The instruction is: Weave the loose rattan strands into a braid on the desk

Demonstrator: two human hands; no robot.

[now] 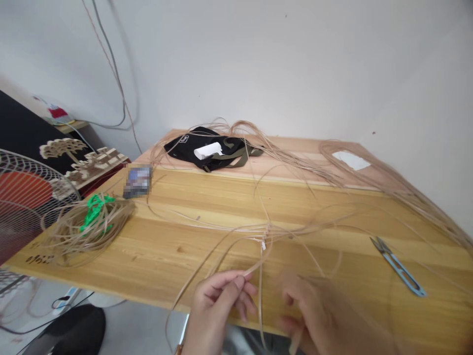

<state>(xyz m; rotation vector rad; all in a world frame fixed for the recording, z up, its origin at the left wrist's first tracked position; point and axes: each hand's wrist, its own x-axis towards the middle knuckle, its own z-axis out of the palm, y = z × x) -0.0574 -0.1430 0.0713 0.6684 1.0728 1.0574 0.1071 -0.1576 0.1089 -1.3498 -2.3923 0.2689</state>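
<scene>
My left hand (227, 298) is closed near the table's front edge, pinching a pale rattan strip (258, 265) between thumb and index finger. That strip leads up to a small woven joint (266, 231), where several strips cross and fan out left and right. A white scrap (263, 245) sits at the joint's lower end. To the right, my right hand (314, 310) is blurred by motion, its fingers curled. A short piece of strip (294, 342) shows below those fingers and seems gripped in them. Another strip (260, 296) hangs down between both hands.
Blue-handled thread snips (401, 271) lie at the right. A coil of strips (88, 231) with a green tie rests at the left, by a fan (29, 197). Farther back are a black bag (195, 140), a white roll (207, 150), long strips (288, 158) and white paper (351, 159).
</scene>
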